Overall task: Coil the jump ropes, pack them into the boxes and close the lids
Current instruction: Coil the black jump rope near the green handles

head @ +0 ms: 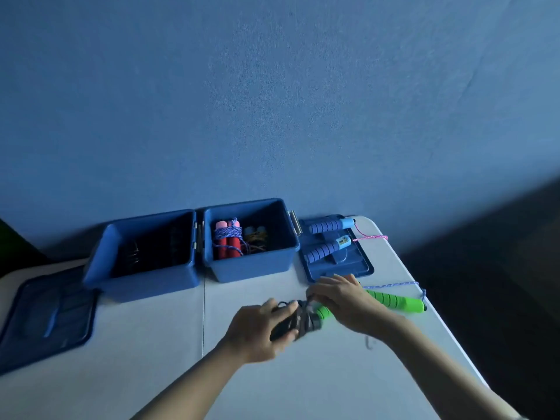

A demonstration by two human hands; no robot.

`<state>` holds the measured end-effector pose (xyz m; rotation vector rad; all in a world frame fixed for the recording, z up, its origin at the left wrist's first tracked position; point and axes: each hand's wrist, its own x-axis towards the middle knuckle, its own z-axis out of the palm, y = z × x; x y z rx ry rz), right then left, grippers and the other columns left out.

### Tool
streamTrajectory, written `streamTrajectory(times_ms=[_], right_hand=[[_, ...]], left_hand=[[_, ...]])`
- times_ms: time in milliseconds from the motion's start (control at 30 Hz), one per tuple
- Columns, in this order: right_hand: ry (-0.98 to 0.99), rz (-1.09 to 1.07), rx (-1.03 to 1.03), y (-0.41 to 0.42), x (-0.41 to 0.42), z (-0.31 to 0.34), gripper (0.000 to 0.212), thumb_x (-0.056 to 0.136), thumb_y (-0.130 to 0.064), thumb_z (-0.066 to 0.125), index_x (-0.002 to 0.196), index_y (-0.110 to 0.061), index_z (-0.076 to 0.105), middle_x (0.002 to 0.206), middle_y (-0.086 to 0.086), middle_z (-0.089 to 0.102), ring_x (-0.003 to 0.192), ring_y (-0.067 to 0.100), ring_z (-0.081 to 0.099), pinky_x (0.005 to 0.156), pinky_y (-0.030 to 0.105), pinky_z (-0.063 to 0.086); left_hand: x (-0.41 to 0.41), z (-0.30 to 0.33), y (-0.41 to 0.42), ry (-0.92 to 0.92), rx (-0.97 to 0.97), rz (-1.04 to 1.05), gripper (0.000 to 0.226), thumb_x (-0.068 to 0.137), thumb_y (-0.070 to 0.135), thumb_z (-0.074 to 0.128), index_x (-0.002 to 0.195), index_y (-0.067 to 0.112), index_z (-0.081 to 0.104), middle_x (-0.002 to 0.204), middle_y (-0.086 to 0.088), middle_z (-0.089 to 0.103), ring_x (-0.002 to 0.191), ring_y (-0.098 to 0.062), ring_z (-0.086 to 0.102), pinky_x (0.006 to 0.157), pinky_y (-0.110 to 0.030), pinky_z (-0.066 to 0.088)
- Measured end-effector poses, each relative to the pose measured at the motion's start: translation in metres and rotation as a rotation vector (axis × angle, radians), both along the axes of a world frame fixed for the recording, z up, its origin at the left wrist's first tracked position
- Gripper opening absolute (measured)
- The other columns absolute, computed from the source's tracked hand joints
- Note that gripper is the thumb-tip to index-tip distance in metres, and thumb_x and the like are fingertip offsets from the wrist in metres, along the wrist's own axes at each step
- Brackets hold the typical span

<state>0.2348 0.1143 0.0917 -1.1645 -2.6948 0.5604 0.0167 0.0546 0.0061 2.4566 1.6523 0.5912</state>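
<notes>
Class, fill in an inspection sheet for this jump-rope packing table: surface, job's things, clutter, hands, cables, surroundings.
Surface: pale table.
Job's things: left box open, contents dark; right box open, holds red-handled rope; blue-handled rope on lid; green-handled rope on table.
Clutter: nothing seen.
Hands: left hand grips black rope bundle; right hand works at the bundle.
Cables: nothing seen.
Surroundings: blue wall.

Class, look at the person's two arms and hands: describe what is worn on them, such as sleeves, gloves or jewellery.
Both forearms are bare up to the frame's lower edge; no sleeves show. The left hand and right hand wear no gloves. No ring, watch or bracelet shows, though the picture is dim and slightly blurred.
</notes>
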Motion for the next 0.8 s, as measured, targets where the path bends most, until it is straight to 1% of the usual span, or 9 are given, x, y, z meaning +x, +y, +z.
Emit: streamTrajectory(times_ms=[100, 167, 267, 333, 433, 533, 600, 667, 800], right_hand=[[0.036, 0.018, -0.052, 0.015, 0.002, -0.008, 0.016, 0.097, -0.036, 0.042, 0.103, -0.037, 0.057, 0.088, -0.034, 0.05, 0.09, 0.0, 0.047, 0.086, 0.032, 0.034], [0.128, -0.01, -0.123, 0.019, 0.001, -0.014, 0.014, 0.095, -0.033, 0.047, 0.102, -0.036, 0.059, 0.088, -0.037, 0.052, 0.088, -0.007, 0.049, 0.085, 0.03, 0.038], [0.336, -0.136, -0.225, 0.022, 0.001, -0.021, 0.012, 0.091, -0.02, 0.059, 0.096, -0.022, 0.07, 0.089, -0.018, 0.062, 0.083, -0.001, 0.059, 0.076, 0.022, 0.046], [0.371, -0.208, -0.268, 0.02, -0.002, -0.023, 0.008, 0.088, -0.01, 0.062, 0.09, -0.012, 0.069, 0.083, -0.001, 0.066, 0.076, 0.01, 0.064, 0.071, 0.033, 0.053], [0.37, -0.394, -0.377, 0.015, -0.019, -0.029, 0.024, 0.086, 0.004, 0.053, 0.082, -0.014, 0.067, 0.074, 0.003, 0.069, 0.061, 0.007, 0.062, 0.072, 0.038, 0.055], [0.323, -0.471, -0.386, 0.007, -0.039, -0.036, 0.025, 0.095, -0.006, 0.046, 0.073, -0.015, 0.055, 0.06, 0.003, 0.062, 0.047, 0.005, 0.059, 0.064, 0.04, 0.056], [0.261, -0.418, -0.346, -0.005, -0.05, -0.038, 0.008, 0.096, -0.017, 0.048, 0.091, -0.017, 0.054, 0.069, 0.004, 0.066, 0.055, 0.016, 0.065, 0.059, 0.038, 0.055], [0.143, -0.375, -0.261, -0.018, -0.058, -0.04, 0.022, 0.092, -0.018, 0.047, 0.114, -0.015, 0.051, 0.092, 0.014, 0.069, 0.078, 0.033, 0.066, 0.066, 0.038, 0.052], [0.025, -0.368, -0.178, -0.028, -0.068, -0.046, 0.036, 0.087, -0.009, 0.041, 0.122, -0.007, 0.048, 0.105, 0.018, 0.062, 0.094, 0.037, 0.06, 0.072, 0.039, 0.047]], left_hand=[[0.005, 0.008, -0.013, -0.126, -0.033, -0.144, 0.055, 0.081, 0.053, 0.06, 0.13, 0.032, 0.047, 0.098, 0.01, 0.062, 0.073, -0.012, 0.064, 0.06, -0.019, 0.048], [0.008, 0.019, -0.019, -0.264, -0.062, -0.144, 0.053, 0.083, 0.05, 0.061, 0.13, 0.029, 0.049, 0.105, 0.014, 0.063, 0.083, -0.007, 0.064, 0.07, -0.014, 0.046], [0.012, 0.032, -0.019, -0.45, -0.053, -0.08, 0.048, 0.085, 0.05, 0.061, 0.127, 0.03, 0.051, 0.113, 0.018, 0.063, 0.095, -0.001, 0.063, 0.081, -0.015, 0.049], [0.015, 0.039, -0.016, -0.574, -0.038, -0.024, 0.042, 0.084, 0.048, 0.061, 0.122, 0.031, 0.053, 0.113, 0.018, 0.064, 0.098, 0.0, 0.063, 0.082, -0.021, 0.05], [0.024, 0.049, -0.01, -0.78, -0.046, 0.068, 0.035, 0.084, 0.044, 0.062, 0.116, 0.032, 0.056, 0.087, 0.018, 0.067, 0.075, 0.0, 0.063, 0.067, -0.019, 0.047], [0.03, 0.053, -0.002, -0.892, -0.018, 0.222, 0.032, 0.083, 0.051, 0.059, 0.112, 0.039, 0.055, 0.076, 0.013, 0.066, 0.059, -0.001, 0.059, 0.057, -0.022, 0.045], [0.028, 0.052, 0.005, -0.892, -0.005, 0.372, 0.028, 0.081, 0.059, 0.054, 0.105, 0.044, 0.053, 0.07, 0.012, 0.065, 0.057, -0.004, 0.059, 0.054, -0.026, 0.045], [0.025, 0.051, 0.013, -0.786, 0.008, 0.535, 0.03, 0.078, 0.067, 0.048, 0.101, 0.047, 0.049, 0.072, 0.013, 0.066, 0.066, -0.006, 0.063, 0.059, -0.03, 0.049], [0.026, 0.047, 0.02, -0.564, 0.044, 0.659, 0.045, 0.078, 0.069, 0.043, 0.109, 0.038, 0.054, 0.091, 0.01, 0.068, 0.085, -0.014, 0.064, 0.066, -0.029, 0.049]])
